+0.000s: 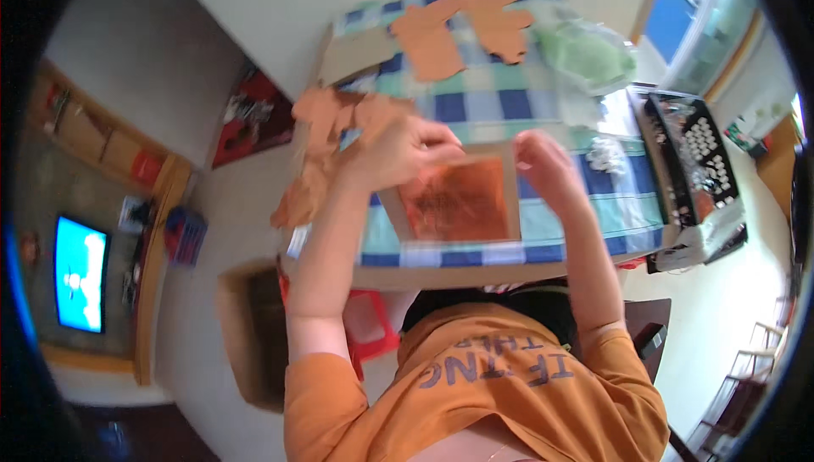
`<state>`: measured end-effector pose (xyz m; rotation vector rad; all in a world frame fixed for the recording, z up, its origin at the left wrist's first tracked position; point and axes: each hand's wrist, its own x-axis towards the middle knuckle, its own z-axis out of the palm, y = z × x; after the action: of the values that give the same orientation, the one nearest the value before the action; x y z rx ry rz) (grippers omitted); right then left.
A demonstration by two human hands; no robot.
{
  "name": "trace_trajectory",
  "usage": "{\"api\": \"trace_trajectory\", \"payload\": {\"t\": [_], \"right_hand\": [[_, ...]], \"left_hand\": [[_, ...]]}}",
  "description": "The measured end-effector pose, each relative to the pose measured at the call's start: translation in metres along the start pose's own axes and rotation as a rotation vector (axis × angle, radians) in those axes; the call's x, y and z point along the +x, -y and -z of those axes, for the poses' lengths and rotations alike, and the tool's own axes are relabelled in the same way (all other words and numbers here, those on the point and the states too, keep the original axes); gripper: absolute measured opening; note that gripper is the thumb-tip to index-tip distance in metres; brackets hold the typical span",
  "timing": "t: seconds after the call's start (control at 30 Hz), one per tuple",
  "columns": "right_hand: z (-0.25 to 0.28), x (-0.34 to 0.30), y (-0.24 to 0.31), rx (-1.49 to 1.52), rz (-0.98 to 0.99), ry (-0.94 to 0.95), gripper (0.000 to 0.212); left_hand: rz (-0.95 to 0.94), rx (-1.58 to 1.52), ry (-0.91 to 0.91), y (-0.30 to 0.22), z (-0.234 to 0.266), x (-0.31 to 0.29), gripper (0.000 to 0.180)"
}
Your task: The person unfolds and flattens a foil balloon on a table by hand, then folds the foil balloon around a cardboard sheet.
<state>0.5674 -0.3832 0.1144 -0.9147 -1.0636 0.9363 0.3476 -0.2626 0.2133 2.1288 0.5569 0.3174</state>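
Observation:
On the checked tablecloth in front of me lies a shiny, see-through orange sheet (pixel 462 199) on a beige, board-like backing. My left hand (pixel 411 150) is closed above the sheet's far left corner, its fingers pinched together. What they hold, if anything, is too small to name. Just past the sheet's far right corner is my right hand (pixel 547 165), raised and smeared a little by motion. Its fingers are curled in, with a tiny pale spot at the tips that I cannot make out.
Orange-tan cut pieces (pixel 428 38) lie at the far side, with more piled (pixel 318 140) at the left edge. A green item in clear plastic (pixel 589 55) sits far right. White bits (pixel 606 155) lie nearer, beside a black tray (pixel 699 153). An open cardboard box (pixel 254 335) stands lower left.

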Motion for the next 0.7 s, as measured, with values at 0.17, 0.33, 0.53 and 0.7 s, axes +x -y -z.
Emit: {"api": "trace_trajectory", "payload": {"t": [0.17, 0.33, 0.53, 0.7], "right_hand": [[0.053, -0.021, -0.047, -0.338, -0.074, -0.179, 0.018], [0.104, -0.052, -0.106, -0.633, -0.045, -0.302, 0.015], [0.088, -0.054, -0.105, -0.778, -0.087, -0.32, 0.015], [0.109, -0.055, -0.119, -0.763, -0.019, -0.321, 0.016]], "left_hand": [[0.14, 0.278, -0.211, 0.006, 0.094, -0.142, 0.019], [0.618, 0.381, -0.361, 0.02, 0.132, -0.29, 0.016], [0.705, 0.635, -0.506, 0.126, 0.133, -0.4, 0.019], [0.978, 0.574, -0.405, 0.18, 0.108, -0.391, 0.021]]}}
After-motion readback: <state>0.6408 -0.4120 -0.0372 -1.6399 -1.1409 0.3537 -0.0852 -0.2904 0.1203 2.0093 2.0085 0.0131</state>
